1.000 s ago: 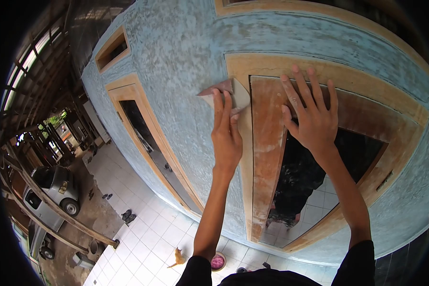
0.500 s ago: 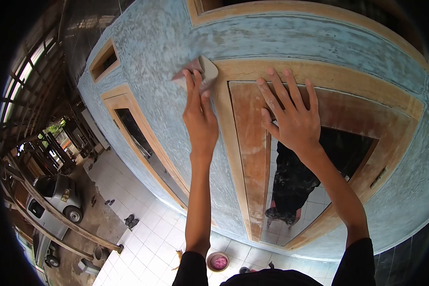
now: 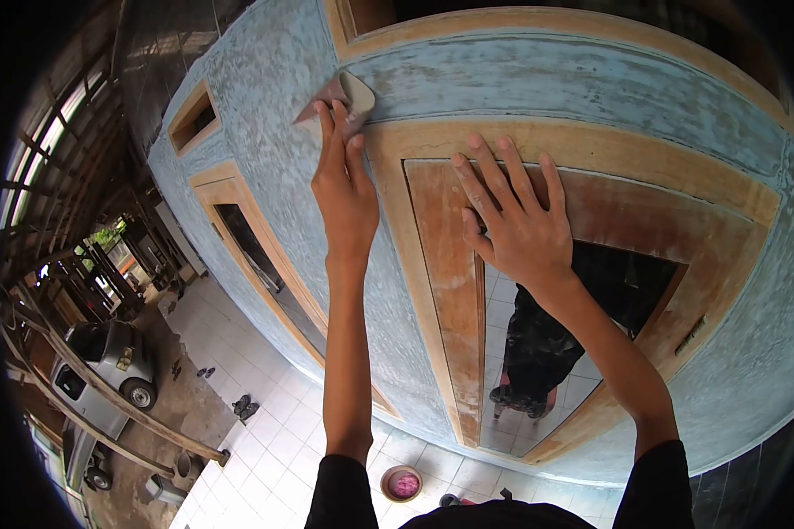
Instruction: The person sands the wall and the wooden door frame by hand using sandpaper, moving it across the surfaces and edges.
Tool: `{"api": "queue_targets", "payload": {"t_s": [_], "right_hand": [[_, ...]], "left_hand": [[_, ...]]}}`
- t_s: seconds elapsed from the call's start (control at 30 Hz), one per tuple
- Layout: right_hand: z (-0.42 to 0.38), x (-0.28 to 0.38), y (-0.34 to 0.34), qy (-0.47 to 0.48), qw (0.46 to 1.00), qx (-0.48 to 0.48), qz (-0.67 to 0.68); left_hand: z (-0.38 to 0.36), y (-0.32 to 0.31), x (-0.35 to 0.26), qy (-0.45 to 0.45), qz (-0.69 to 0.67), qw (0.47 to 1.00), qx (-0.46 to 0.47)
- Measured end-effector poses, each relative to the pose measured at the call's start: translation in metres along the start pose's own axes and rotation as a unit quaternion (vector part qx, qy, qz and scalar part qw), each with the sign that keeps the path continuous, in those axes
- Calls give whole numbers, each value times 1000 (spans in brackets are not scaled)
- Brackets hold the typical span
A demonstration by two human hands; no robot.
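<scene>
A large wooden door frame (image 3: 538, 79) with worn blue paint and bare sanded wood stands upright before me. My left hand (image 3: 344, 189) presses a folded sheet of sandpaper (image 3: 342, 95) flat against the blue surface near the upper left corner of a bare wooden panel border. My right hand (image 3: 513, 220) lies flat with fingers spread on the reddish-brown inner moulding (image 3: 450, 264) of that panel. Through the panel opening (image 3: 547, 344) a tiled floor shows.
A second framed opening (image 3: 256, 256) lies to the left in the same piece. Below are white floor tiles (image 3: 273, 441), a pink bowl (image 3: 401, 484) and sandals (image 3: 243, 406). A grey car (image 3: 106, 357) is parked at the lower left beside timber poles.
My left hand has slid the sandpaper up and to the left along the blue surface. My right hand has stayed flat on the moulding, shifting left in the view.
</scene>
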State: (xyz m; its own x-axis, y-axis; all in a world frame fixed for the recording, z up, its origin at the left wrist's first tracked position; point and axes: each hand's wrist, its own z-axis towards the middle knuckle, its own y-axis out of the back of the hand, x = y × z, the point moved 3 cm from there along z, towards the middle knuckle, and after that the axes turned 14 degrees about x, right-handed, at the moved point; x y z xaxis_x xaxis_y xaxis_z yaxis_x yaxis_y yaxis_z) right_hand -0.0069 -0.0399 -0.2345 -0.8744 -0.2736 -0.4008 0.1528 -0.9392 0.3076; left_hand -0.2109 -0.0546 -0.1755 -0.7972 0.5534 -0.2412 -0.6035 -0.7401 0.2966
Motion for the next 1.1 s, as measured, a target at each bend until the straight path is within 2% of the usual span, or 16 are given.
{"api": "queue_targets", "payload": {"t_s": [0.07, 0.37, 0.4, 0.5, 0.6, 0.73, 0.8, 0.83, 0.9, 1.1], "right_hand": [[0, 0, 1, -1, 1000, 3, 5], [0, 0, 0, 2, 1000, 3, 15], [1, 0, 0, 1, 1000, 7, 16], [1, 1, 0, -2, 1000, 10, 16], [2, 1, -1, 0, 999, 33, 30], [2, -5, 13, 1, 996, 59, 60], [8, -18, 24, -35, 994, 81, 66], [12, -26, 30, -36, 994, 81, 64], [23, -49, 39, -87, 995, 42, 36], [35, -68, 36, -52, 998, 10, 20]], "left_hand": [[-10, -8, 4, -56, 46, 997, -14], [3, -8, -6, -30, 24, 999, -9], [-2, -11, -7, -69, 55, 996, -21], [-9, -14, -10, -80, 65, 995, -11], [3, -7, -16, -39, 27, 999, 1], [5, -12, -20, -34, 3, 999, -6], [-5, -20, -21, -94, 53, 994, -15], [-5, -20, -23, -95, 51, 994, -14], [-4, -21, -24, -69, 24, 997, -1], [10, -16, -38, -41, -5, 999, 10]]}}
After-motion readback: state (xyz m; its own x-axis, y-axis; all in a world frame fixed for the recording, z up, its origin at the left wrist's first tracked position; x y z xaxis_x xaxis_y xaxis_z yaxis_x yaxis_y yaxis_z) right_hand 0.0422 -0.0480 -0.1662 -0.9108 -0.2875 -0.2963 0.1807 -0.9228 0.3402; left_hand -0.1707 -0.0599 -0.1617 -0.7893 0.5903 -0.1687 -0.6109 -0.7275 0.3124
